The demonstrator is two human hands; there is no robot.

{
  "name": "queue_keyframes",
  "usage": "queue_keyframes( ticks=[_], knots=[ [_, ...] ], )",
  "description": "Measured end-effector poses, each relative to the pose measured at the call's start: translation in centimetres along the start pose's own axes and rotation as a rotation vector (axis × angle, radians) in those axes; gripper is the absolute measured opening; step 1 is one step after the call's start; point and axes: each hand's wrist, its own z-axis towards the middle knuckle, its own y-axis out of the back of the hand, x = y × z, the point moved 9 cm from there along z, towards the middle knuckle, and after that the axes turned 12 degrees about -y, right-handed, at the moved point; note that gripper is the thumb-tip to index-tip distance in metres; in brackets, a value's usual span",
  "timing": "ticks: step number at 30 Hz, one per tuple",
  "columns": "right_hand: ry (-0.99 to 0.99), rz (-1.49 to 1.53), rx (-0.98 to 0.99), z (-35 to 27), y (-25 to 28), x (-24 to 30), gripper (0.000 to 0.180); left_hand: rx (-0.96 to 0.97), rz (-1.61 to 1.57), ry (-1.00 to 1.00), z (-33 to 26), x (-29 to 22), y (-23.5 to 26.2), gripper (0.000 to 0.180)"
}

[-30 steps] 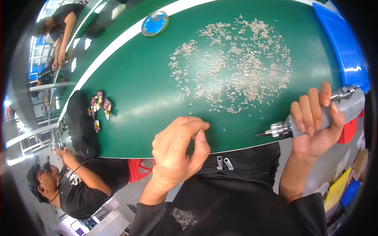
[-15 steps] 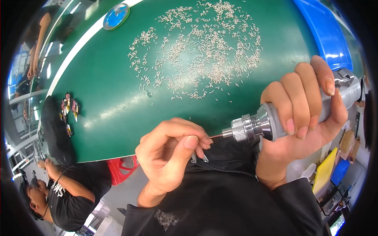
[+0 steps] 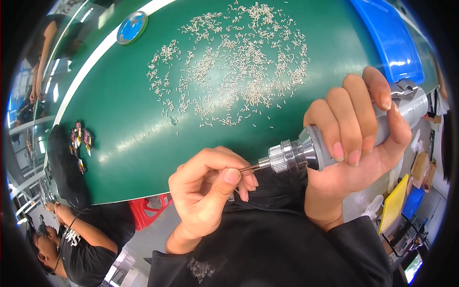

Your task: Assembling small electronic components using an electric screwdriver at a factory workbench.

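My right hand (image 3: 351,129) wraps round a grey electric screwdriver (image 3: 286,157) with a shiny metal chuck, held tilted over the table's near edge. Its thin bit (image 3: 250,168) points left, toward my left hand (image 3: 203,189). The left thumb and forefinger pinch together at the tip of the bit; whether a small part sits between them is hidden. Beyond both hands, a great many small silvery pins or screws (image 3: 256,60) lie scattered on the green tabletop (image 3: 129,162).
A round dish (image 3: 145,27) with blue contents stands at the far left, a blue bin (image 3: 399,48) at the far right. Small coloured pieces (image 3: 79,143) lie beside a black object (image 3: 67,165) at the left edge. A co-worker (image 3: 88,244) sits beyond a red stool (image 3: 143,215).
The screwdriver and my left fingers have come closer together, and the pinch now meets the bit's tip. The whole view has shifted slightly, so the table's things appear further left.
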Motion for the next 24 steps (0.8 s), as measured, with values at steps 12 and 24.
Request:
queue_keyframes(
  ticks=[12, 24],
  knots=[
    [0.004, -0.237, -0.089, -0.3, -0.8, 1.0, 0.015, 0.297, 0.822, -0.364, 1.7, -3.1, -2.8, 0.005],
    [0.039, -0.164, -0.266, -1.3, 1.2, 1.0, 0.016, 0.313, 0.789, -0.349, 1.7, -3.0, -3.4, 0.014]
  ],
)
